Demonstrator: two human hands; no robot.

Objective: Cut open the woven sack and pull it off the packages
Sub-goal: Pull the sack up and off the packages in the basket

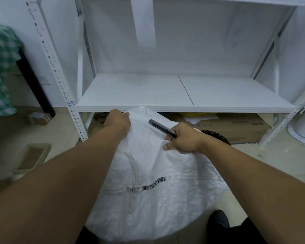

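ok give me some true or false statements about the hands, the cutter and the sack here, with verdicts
1. The left hand grips the top edge of the white woven sack. True.
2. The right hand holds scissors. False: it holds a dark utility knife.
3. The sack lies on the white shelf. False: it stands on the floor in front of the shelf.
4. The knife points up and to the left, above the sack. True.
5. The packages are already out of the sack. False: none is visible; the sack looks full and closed.
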